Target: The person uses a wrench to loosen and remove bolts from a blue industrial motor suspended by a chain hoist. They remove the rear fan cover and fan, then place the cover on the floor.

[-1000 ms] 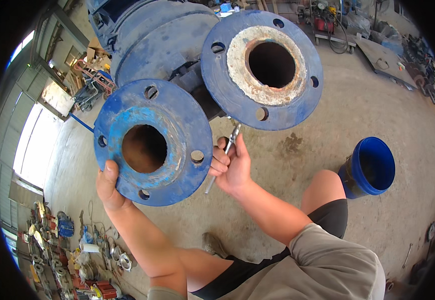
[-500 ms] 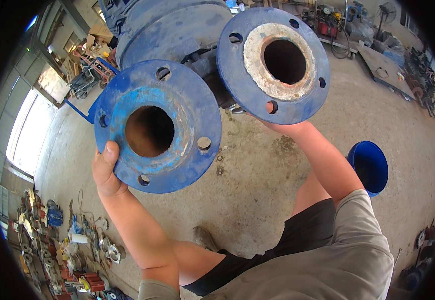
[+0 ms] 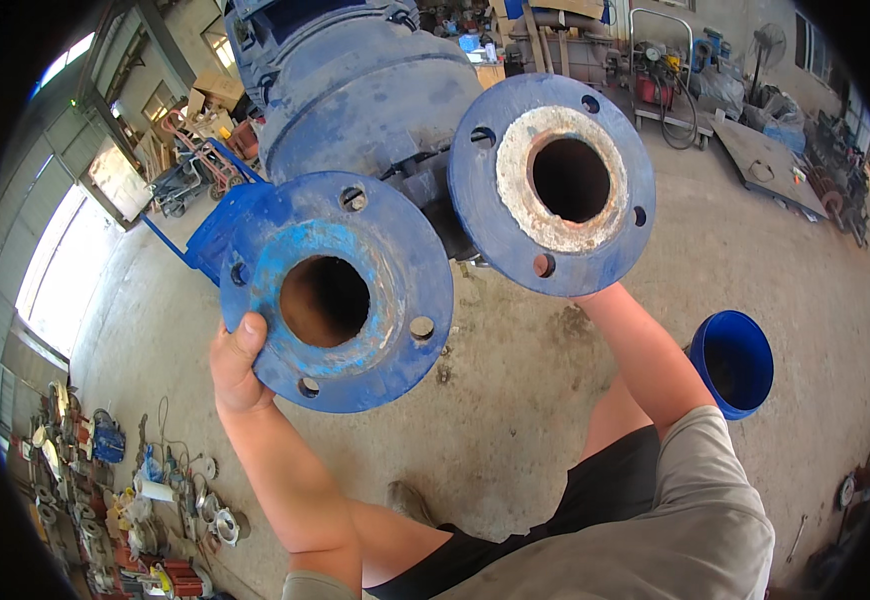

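Observation:
Two round blue pipe flanges face me on a large blue machine (image 3: 355,110) that looks like a pump. On the left flange (image 3: 395,370), chipped bright-blue paint rings the open bore. My left hand (image 3: 240,365) grips its lower left rim, thumb on the front face and fingers out of sight behind. The right flange (image 3: 630,160) has a whitish, crusted raised ring around its dark bore. Behind its lower edge reaches my right hand (image 3: 593,299), mostly covered by the flange. Skin shows through one bolt hole there, but its fingers are hidden.
An open blue bucket (image 3: 768,365) stands on the concrete floor to my right. Metal parts and fittings (image 3: 155,490) cover the floor at lower left. Far right are a wheeled cart (image 3: 670,125) and a flat plate (image 3: 770,170). A hand truck (image 3: 205,165) stands far left.
The whole view has shifted, so the machine, flanges and bucket all appear lower. My left hand keeps its grip on the left flange's rim, and the right stays behind its flange.

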Action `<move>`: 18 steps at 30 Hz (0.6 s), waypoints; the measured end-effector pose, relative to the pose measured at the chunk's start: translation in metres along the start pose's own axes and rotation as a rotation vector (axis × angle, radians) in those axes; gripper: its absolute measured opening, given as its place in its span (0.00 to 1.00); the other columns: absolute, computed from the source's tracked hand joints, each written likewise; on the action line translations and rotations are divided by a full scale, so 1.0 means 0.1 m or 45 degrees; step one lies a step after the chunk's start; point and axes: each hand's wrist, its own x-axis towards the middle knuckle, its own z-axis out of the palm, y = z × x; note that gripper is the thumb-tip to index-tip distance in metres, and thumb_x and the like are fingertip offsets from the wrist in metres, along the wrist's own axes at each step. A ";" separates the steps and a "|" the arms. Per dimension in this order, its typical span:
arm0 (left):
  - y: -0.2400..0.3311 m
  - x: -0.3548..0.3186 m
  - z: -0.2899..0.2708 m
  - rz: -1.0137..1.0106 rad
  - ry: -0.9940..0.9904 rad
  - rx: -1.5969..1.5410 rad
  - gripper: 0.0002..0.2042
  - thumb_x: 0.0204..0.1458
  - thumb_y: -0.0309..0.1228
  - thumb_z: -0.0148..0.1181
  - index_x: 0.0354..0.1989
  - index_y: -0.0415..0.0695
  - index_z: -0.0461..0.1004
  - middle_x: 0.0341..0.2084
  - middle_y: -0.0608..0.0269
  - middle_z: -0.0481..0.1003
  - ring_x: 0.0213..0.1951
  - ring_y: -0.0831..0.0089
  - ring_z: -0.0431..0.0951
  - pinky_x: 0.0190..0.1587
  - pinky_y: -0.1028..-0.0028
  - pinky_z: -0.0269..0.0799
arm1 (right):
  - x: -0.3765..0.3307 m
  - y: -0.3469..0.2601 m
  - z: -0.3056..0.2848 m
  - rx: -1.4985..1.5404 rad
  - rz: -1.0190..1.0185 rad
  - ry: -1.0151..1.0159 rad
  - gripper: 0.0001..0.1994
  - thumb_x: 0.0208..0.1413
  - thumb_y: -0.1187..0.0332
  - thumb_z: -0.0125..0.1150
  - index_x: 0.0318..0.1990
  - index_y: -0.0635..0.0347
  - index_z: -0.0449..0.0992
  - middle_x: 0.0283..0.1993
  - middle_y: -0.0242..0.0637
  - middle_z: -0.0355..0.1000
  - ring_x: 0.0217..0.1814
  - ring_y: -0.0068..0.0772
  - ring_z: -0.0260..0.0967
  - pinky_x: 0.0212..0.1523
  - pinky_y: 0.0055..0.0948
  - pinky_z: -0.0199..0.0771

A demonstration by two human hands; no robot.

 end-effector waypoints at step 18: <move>-0.04 -0.05 0.11 0.041 0.021 -0.037 0.37 0.59 0.42 0.71 0.69 0.30 0.66 0.61 0.46 0.76 0.60 0.53 0.78 0.65 0.56 0.73 | -0.84 0.19 1.41 0.943 0.415 0.430 0.18 0.70 0.49 0.62 0.38 0.54 0.74 0.32 0.33 0.70 0.32 0.31 0.65 0.35 0.33 0.66</move>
